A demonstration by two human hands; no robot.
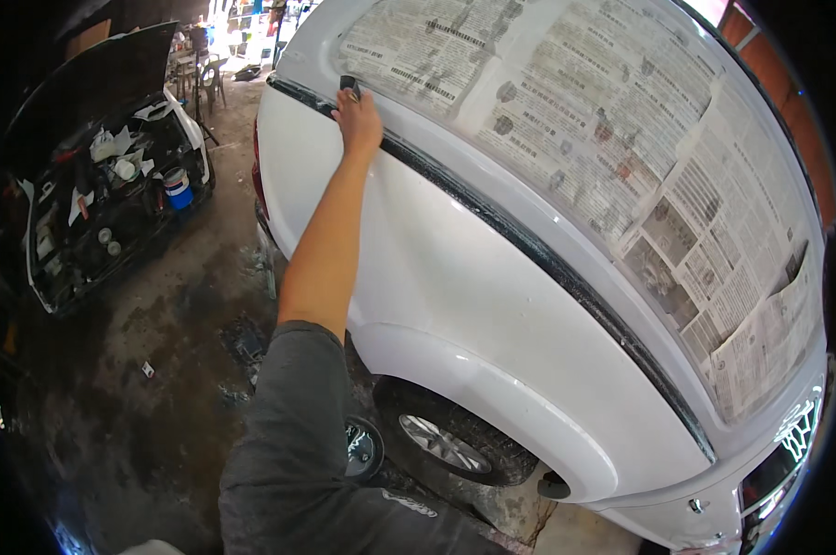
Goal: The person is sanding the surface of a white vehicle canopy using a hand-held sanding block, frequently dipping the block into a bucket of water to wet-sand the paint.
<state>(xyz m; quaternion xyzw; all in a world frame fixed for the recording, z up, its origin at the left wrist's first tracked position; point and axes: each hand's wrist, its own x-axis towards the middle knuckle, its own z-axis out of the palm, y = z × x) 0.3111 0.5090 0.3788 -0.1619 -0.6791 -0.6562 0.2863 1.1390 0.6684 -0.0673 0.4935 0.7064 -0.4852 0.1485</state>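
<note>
My left hand (358, 122) reaches out to the far rear end of a white vehicle's side. Its fingers are closed around a small black piece (348, 83), mostly covered by the hand; its kind is not clear. The hand rests at a long black trim strip (529, 242) that runs along the body and carries pale, dusty smears. Above the strip, sheets of newspaper (612, 120) cover the side window area. Below it lies the smooth white side panel (455, 268). My right hand is out of view.
A wheel (446, 442) sits under the white arch. On the left stands another vehicle's open engine bay (113, 199), strewn with cans, including a blue one (177, 189), and scraps. A plastic chair (214, 79) is farther back. The concrete floor (150, 314) is dark and stained.
</note>
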